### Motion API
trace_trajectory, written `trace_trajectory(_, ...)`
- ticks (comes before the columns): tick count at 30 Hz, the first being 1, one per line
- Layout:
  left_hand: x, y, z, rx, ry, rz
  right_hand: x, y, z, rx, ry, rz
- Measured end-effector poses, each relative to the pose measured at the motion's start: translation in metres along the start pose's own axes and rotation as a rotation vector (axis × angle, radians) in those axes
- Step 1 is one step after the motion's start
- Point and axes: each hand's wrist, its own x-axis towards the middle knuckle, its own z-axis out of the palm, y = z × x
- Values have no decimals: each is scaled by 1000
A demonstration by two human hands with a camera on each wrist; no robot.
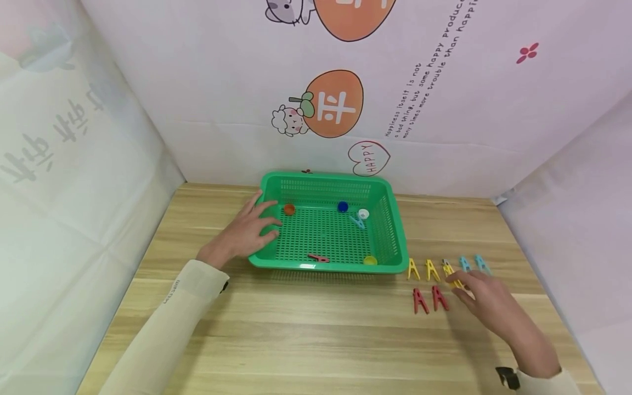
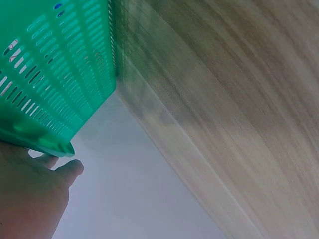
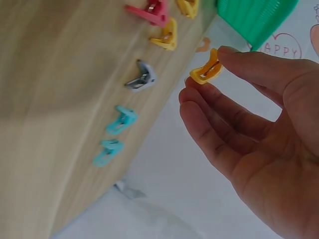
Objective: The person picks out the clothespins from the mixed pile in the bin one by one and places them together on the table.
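Note:
Between the thumb and fingertips of my right hand (image 1: 494,302) a yellow clothespin (image 3: 207,72) is pinched, lifted off the table in the right wrist view. Close by on the wood lie a grey clothespin (image 3: 142,77), two light blue clothespins (image 3: 121,119), two yellow clothespins (image 1: 431,270) and two red clothespins (image 1: 419,302). My left hand (image 1: 244,230) rests on the left rim of the green basket (image 1: 326,269), fingers spread and mostly straight over the edge. In the left wrist view, part of that hand is hidden below the rim.
Inside the basket are an orange cap (image 1: 289,209), a blue cap (image 1: 343,207), a white cap (image 1: 363,214), a yellow cap (image 1: 370,260), a light blue clothespin (image 1: 357,221) and a red clothespin (image 1: 318,258). Printed cloth (image 1: 222,148) encloses the wooden table (image 1: 306,340) behind and at both sides.

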Motion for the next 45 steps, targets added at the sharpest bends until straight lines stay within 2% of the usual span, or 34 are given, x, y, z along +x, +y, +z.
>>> trace_trajectory(4, 0, 0, 0, 0, 1, 4, -9, 4, 8, -5, 3, 5)
trace_trajectory(11, -1, -3, 3, 6, -3, 4, -27, 6, 19, 32, -81, 123)
trace_trajectory(15, 0, -3, 2, 8, -8, 7, -35, 8, 25, 7, -75, 118)
trace_trajectory(21, 0, -2, 1, 6, -9, 6, -42, 13, 32, -37, -8, 53)
trace_trajectory(30, 0, -1, 1, 10, -2, 10, -46, 15, 32, -24, -44, 109)
trace_trajectory(41, 1, 0, -1, 18, -12, 10, -40, 4, 27, -20, -191, 227)
trace_trajectory(45, 1, 0, -1, 17, -9, 12, -40, 2, 26, -16, -216, 249)
